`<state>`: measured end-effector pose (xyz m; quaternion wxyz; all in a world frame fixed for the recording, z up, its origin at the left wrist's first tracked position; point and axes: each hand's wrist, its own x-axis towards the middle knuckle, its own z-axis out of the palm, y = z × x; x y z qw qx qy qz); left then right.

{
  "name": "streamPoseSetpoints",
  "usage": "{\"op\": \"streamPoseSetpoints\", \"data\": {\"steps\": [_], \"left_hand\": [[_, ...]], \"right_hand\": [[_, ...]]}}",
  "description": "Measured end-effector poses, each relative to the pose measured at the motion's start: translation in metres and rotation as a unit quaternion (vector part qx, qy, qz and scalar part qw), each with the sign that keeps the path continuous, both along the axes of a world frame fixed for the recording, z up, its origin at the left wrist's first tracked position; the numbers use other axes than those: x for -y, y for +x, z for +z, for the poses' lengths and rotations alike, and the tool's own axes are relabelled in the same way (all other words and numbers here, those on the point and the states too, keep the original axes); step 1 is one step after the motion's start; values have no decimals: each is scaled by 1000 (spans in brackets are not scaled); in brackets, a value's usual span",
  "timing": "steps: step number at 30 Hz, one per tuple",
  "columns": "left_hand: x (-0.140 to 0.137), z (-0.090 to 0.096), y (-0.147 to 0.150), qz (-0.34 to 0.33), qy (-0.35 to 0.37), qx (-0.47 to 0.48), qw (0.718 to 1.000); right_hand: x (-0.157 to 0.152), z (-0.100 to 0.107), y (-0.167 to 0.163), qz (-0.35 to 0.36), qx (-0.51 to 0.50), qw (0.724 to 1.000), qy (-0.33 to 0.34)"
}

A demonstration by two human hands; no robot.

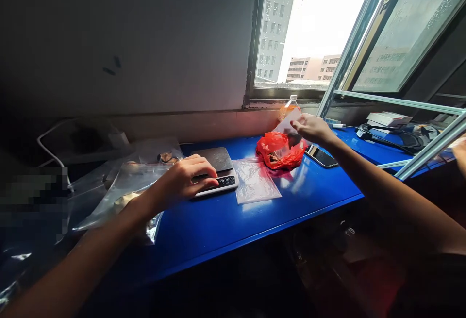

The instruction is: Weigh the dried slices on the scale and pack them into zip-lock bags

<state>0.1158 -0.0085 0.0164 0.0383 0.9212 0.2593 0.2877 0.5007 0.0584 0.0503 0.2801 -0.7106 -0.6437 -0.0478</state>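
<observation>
My left hand (196, 175) rests over the left part of a kitchen scale (235, 182), fingers apart from the thumb, which is by the dark button panel. Nothing lies on the visible part of the scale's grey plate. My right hand (313, 128) pinches the upper edge of a whitish, see-through plastic bag (289, 123). That bag hangs over a crumpled red plastic bag (274, 141), and something dark shows near its lower end. Brownish pieces sit inside the red bag. Between the scale and the red bag lies a flat clear zip bag (257, 184).
Clear bags with pale contents (127, 199) spread over the left of the blue table (218, 233). A phone (322, 156) lies right of the red bag, a bottle (292, 102) behind it. A metal frame (411, 99), cables and white boxes (389, 119) stand at right.
</observation>
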Motion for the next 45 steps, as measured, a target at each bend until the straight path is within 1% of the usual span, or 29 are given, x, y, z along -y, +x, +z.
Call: {"op": "streamPoseSetpoints", "data": {"steps": [2,3,5,7,10,11,14,15,16,17,19,20,21,23,24,25,26,27,29,31,33,35,37,41,43,45], "left_hand": [[0,-1,-9,20,-15,-2,1000],[1,-1,-15,29,-18,-4,999],[2,-2,-27,46,-18,-1,999],[2,-4,-38,68,-16,6,998],[2,-8,-48,96,-13,18,995],[1,-8,-49,98,-14,18,995],[1,-8,-46,91,-12,19,996],[2,-8,-44,88,-10,22,996],[3,-7,-41,85,-10,24,996],[5,-6,-39,81,-11,23,996],[8,-4,-33,73,-23,16,997],[10,-3,-29,71,-39,16,997],[11,-2,-25,67,-63,22,995],[11,-2,-15,57,-137,72,986],[10,-2,-11,48,-177,115,976],[8,-3,-8,40,-209,166,963],[7,-5,-6,35,-231,221,947],[5,-6,-5,37,-243,275,930],[2,-11,-10,70,-250,378,889],[0,-15,-20,131,-264,459,838],[-2,-18,-30,183,-303,491,796],[-4,-20,-36,205,-349,489,773],[-4,-21,-36,201,-367,492,763],[-3,-18,-30,187,-342,538,748],[-3,-14,-29,188,-342,563,729],[-4,-11,-31,187,-359,589,700]], "right_hand": [[-13,19,-8,-15,54,998,-36],[-16,29,-9,-21,70,996,-43],[-15,45,-9,-42,89,994,-39],[-8,56,-6,-75,99,992,-19],[8,62,-8,-109,135,985,21],[13,61,-12,-107,159,981,24],[27,57,-25,-70,237,969,0],[33,58,-28,-65,247,967,0],[40,60,-31,-71,242,968,15],[47,64,-32,-86,223,970,45],[65,75,-36,-101,161,973,134],[74,81,-39,-89,127,970,188],[81,86,-45,-61,96,963,245],[86,88,-64,2,32,932,360],[84,84,-79,35,0,917,397],[78,76,-95,81,-48,906,412],[69,64,-113,138,-112,897,405],[59,50,-130,195,-168,890,377],[38,17,-162,285,-255,864,328],[23,-13,-186,310,-348,839,280],[17,-35,-199,313,-414,814,261],[18,-50,-204,319,-455,794,247],[22,-60,-205,327,-482,781,225],[27,-64,-201,347,-505,767,192],[29,-62,-199,370,-498,763,183],[30,-60,-195,389,-494,759,169]]}}
